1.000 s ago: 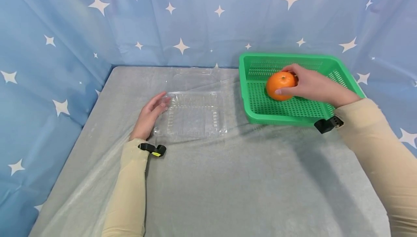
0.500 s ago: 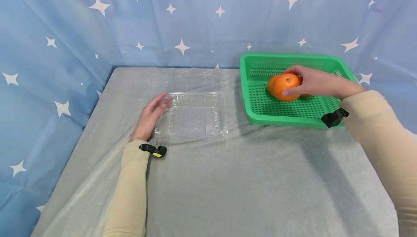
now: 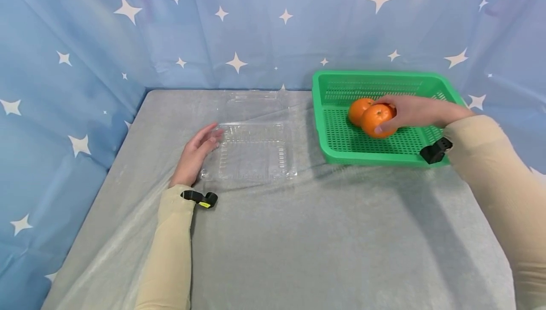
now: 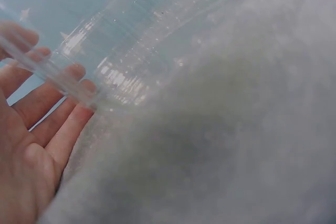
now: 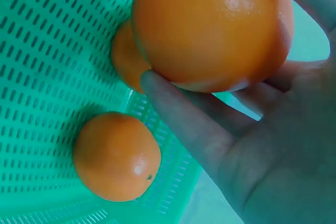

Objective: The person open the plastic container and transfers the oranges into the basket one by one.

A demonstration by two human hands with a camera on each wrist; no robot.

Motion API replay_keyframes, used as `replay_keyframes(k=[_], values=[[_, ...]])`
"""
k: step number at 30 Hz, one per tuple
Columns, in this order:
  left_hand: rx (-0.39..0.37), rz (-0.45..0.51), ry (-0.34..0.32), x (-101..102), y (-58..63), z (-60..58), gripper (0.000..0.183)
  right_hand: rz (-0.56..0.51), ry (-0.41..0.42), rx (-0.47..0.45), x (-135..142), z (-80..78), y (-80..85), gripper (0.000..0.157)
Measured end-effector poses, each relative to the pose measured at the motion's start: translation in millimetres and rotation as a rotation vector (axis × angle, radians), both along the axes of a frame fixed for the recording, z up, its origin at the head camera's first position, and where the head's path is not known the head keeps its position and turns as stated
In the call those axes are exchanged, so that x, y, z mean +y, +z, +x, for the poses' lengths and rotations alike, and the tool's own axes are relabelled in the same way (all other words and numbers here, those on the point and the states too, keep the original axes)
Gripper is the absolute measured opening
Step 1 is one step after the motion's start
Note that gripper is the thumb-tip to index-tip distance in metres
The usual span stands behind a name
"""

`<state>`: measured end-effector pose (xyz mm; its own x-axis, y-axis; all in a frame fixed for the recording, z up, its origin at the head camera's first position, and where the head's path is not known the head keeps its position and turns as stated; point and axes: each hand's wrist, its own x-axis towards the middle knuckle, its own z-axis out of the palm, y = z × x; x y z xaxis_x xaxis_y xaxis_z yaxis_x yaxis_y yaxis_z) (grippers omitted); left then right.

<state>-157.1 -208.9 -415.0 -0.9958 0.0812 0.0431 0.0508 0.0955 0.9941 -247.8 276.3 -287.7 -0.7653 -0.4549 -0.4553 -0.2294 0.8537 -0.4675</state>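
Observation:
My right hand (image 3: 409, 112) grips an orange (image 3: 378, 120) inside the green basket, thumb on its near side and fingers behind it. A second orange (image 3: 360, 110) lies just left of the held one. In the right wrist view, two other oranges show in the basket below the held orange (image 5: 210, 24); the lower orange (image 5: 116, 156) is in full sight, the other partly covered. My left hand (image 3: 194, 153) rests along the left side of an opened clear plastic clamshell box (image 3: 251, 158), its fairly straight fingers (image 4: 50, 98) right at the box's rim.
The green plastic basket (image 3: 358, 158) stands at the back right of the grey cloth-covered table (image 3: 298, 243). The clamshell's lid (image 3: 253, 106) lies folded back toward the blue star-patterned curtain (image 3: 264, 25). Black wrist cameras sit on both sleeves.
My right hand has shifted a little to the right and nearer with the held orange, uncovering the second orange on its left. The left hand stays by the clamshell.

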Motion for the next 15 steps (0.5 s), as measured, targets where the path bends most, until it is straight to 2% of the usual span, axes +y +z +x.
replay_keyframes(k=[4,11,15], values=[[-0.003,-0.005,0.007,0,1.1,-0.7,0.045,0.011,0.021,-0.017,1,-3.9,-3.4,0.069],[0.001,-0.005,0.001,0,-0.3,-0.3,0.044,0.050,0.028,-0.047,8,-9.1,-7.7,0.075],[-0.001,0.000,0.001,0,-2.1,0.8,0.043,0.079,0.031,-0.095,11,-11.2,-8.7,0.079]])
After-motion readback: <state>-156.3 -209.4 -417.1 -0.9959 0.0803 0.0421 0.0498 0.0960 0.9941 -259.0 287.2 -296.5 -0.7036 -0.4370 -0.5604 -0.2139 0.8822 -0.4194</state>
